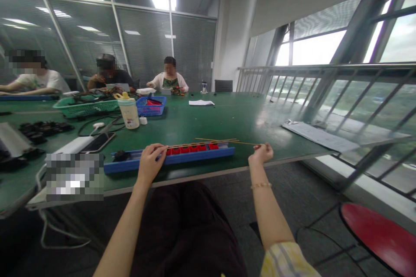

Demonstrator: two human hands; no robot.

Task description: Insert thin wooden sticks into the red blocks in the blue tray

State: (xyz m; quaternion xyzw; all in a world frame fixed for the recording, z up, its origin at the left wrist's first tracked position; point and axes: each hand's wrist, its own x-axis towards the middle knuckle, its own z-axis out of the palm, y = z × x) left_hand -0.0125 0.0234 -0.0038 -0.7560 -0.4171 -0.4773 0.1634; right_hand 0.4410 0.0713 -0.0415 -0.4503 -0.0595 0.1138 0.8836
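Observation:
On the green table in front of me lies a long blue tray (191, 156), with a row of red blocks (183, 149) inside it and a dark part (121, 156) at its left end. My left hand (151, 159) is over the tray, fingers closed on the left ends of several thin straw-coloured strands (208, 142) that run along its far edge. To the right, my right hand (262, 154) is closed in a pinch on the end of a single thin strand (245, 143), which slants left past the tray's right end. Whether the strands are wires or sticks I cannot tell.
Left of the tray are a phone (100, 142), a bottle (129, 113), a green basket (84, 107) and a blue basket (151, 106). A clipboard with papers (316, 135) lies right. Several people sit across the table (227, 123). A red stool (380, 233) stands at lower right.

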